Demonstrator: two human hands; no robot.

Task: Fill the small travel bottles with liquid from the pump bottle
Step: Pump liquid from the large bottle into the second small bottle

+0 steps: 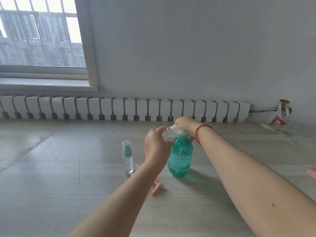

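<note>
The left hand (156,144) grips a small clear plastic travel bottle (168,135), tilted so its mouth meets the spout, probably to catch the liquid without spilling. The right hand (185,124) presses down on the pump head of the teal translucent pump bottle (180,158), which stands upright on the pale wood-grain floor (68,185). A second clear travel bottle with a teal spray cap (127,157) waits just left, still capped. So: two travel bottles, one pump bottle, one pink plastic razor (156,186).
</note>
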